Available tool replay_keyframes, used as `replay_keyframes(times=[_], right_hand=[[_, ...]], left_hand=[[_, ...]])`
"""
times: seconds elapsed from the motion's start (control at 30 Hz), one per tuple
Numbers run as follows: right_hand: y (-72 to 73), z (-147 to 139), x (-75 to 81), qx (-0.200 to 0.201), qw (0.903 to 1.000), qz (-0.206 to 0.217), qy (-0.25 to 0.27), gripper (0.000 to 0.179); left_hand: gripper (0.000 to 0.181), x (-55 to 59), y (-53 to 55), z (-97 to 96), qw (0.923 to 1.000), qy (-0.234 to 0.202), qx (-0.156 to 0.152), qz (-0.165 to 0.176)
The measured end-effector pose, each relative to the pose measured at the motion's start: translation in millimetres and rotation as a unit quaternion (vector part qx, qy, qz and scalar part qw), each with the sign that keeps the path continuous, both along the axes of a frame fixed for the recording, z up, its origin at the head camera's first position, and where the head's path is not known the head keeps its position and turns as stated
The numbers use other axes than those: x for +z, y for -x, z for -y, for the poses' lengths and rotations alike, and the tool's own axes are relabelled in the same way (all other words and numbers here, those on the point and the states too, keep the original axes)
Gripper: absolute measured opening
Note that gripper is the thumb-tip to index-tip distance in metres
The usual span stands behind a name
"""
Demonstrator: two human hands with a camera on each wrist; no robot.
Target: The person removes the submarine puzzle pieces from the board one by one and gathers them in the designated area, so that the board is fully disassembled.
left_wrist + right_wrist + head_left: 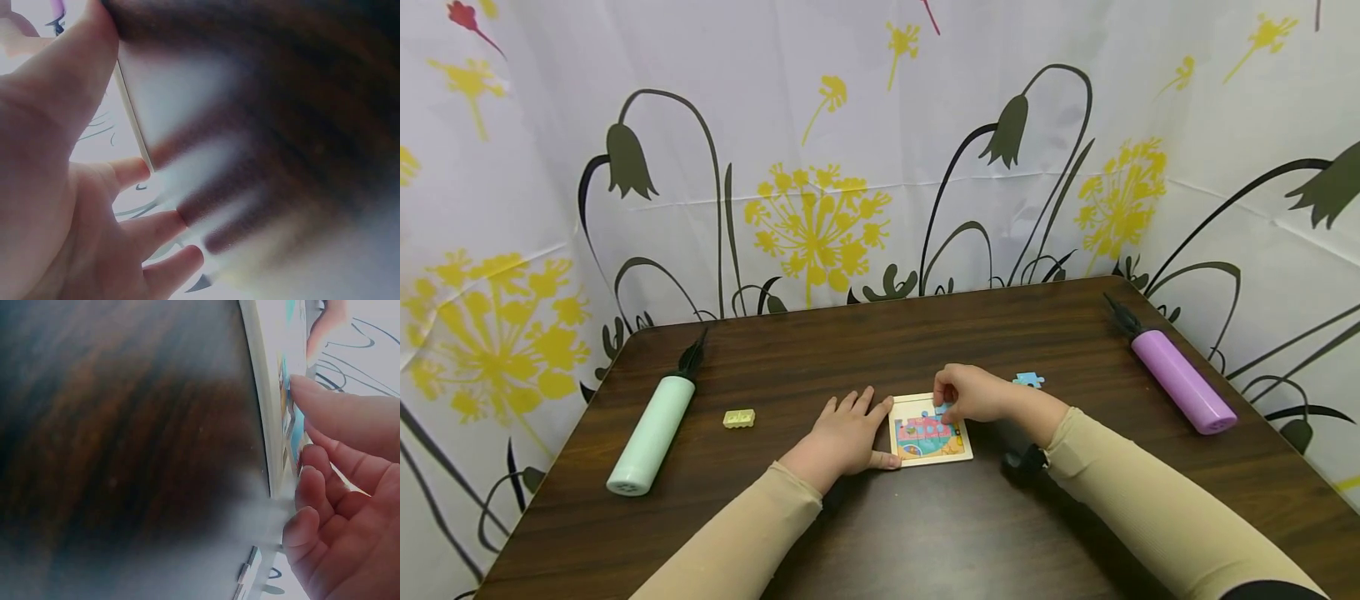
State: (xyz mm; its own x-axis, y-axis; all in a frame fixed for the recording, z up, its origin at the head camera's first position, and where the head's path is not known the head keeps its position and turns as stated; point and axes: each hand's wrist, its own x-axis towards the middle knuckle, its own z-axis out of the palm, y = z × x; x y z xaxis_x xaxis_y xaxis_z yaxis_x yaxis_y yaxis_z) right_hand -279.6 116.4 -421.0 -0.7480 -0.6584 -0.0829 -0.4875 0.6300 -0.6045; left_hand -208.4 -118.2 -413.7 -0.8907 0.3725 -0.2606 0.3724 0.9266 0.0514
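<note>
A small wooden puzzle tray (934, 461) lies on the dark table, its lower part filled with colourful picture pieces (925, 432). My left hand (838, 440) rests at the tray's left side, fingers spread, with index fingertip and thumb touching its edge. Over the upper right of the tray, my right hand (973, 394) pinches a blue jigsaw piece (298, 430) between thumb and fingers. Its other fingers are curled in the right wrist view. Another blue jigsaw piece (1028, 380) lies on the table just beyond the right wrist.
To the left lie a pale yellow block (739, 418) and a mint green hand pump (653, 435) with a black nozzle. A purple hand pump (1183, 382) lies near the table's right edge. A flower-printed curtain (865, 125) hangs behind the table.
</note>
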Motion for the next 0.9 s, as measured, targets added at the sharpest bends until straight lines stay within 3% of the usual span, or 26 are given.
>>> replay_keyframes(times=[0.33, 0.7, 0.9], right_hand=[[-2.0, 2.4, -2.5, -0.011, 0.9995, -0.030, 0.006, 0.017], [2.0, 0.5, -4.7, -0.051, 0.9980, -0.032, -0.017, 0.031], [2.7, -1.3, -2.0, -0.053, 0.9979, 0.003, 0.038, 0.022]], left_hand=[[0.096, 3.4, -2.1, 0.3, 1.0000, 0.000, 0.000, 0.007], [0.097, 2.5, -1.9, -0.1, 1.0000, -0.002, 0.001, 0.007], [0.096, 2.8, -1.7, -0.4, 1.0000, -0.003, 0.003, 0.007]])
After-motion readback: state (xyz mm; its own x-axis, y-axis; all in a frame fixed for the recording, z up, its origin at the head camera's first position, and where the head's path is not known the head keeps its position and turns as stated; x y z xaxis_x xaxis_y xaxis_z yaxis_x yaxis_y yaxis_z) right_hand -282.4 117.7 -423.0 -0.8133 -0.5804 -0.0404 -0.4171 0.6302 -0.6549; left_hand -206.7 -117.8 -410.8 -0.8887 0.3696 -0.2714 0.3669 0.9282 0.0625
